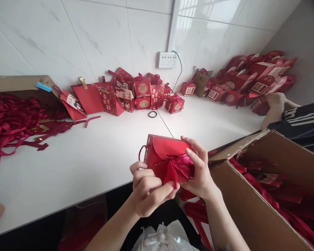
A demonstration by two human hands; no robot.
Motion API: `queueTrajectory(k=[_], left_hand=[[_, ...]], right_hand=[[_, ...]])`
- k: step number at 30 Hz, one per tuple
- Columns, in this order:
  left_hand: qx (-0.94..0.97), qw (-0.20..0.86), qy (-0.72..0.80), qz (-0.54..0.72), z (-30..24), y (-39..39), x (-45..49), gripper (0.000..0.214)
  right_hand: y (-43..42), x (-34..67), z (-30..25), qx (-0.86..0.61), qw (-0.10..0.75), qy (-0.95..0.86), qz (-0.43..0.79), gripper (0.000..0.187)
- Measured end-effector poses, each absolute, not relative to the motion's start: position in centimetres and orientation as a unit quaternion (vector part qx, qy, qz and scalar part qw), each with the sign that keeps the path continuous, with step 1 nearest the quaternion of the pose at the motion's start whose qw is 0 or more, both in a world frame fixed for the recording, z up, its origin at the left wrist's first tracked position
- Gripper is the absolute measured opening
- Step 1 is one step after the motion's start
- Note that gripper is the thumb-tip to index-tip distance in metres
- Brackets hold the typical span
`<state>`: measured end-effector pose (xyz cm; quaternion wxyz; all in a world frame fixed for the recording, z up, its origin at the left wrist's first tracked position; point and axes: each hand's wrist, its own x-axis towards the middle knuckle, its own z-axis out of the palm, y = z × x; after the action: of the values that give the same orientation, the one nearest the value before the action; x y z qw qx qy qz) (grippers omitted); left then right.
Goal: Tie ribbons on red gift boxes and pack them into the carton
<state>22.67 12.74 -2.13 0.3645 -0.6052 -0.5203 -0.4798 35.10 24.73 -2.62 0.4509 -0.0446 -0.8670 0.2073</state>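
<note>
A red gift box (163, 148) sits over the worktop's (81, 164) near edge at 6 o'clock. The left hand (146, 190) pinches its ribbon bow (179, 167) while the right hand (200, 172) grips the box. At 4 o'clock, an open cardboard box (251, 216) holds red ribbons (264, 197) — tangled, heaped.

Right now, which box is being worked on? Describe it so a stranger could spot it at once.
Find the white table and follow its near edge to the two hands. Between the left hand and right hand is a red box with a rounded flap and a bow that both touch. Unlike the boxes along the wall, it alone is in hand.
</note>
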Motion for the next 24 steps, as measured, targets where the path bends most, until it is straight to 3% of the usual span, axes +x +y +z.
queueTrajectory(k=[6,9,11,13,15,19,24], left_hand=[[-0.618,0.325,-0.482,-0.529,-1.9,14.2,24.2,0.007],[-0.523,0.193,-0.543,-0.628,-1.7,15.9,23.4,0.009],[-0.422,0.041,-0.646,-0.635,-1.7,17.5,22.1,0.013],[-0.391,-0.087,-0.709,-0.58,-2.1,19.6,21.1,0.018],[-0.445,-0.149,-0.713,-0.521,-2.9,22.1,21.4,0.017],[-0.658,-0.14,-0.585,-0.454,-5.3,26.3,26.8,0.01],[-0.807,-0.079,-0.431,-0.396,-8.2,28.3,34.9,0.019]], right_hand=[[25.2,37.3,-1.8,-0.068,0.461,-0.871,0.155,0.083],[25.7,38.5,-2.4,-0.139,0.458,-0.859,0.183,0.074],[26.0,39.6,-2.9,-0.237,0.459,-0.804,0.294,0.07],[26.1,41.0,-3.4,-0.323,0.443,-0.684,0.482,0.063],[26.1,42.8,-3.6,-0.364,0.393,-0.528,0.659,0.055],[25.8,46.9,-3.0,-0.372,0.35,-0.3,0.806,0.051],[25.1,52.8,-2.1,-0.331,0.451,-0.207,0.802,0.048]])
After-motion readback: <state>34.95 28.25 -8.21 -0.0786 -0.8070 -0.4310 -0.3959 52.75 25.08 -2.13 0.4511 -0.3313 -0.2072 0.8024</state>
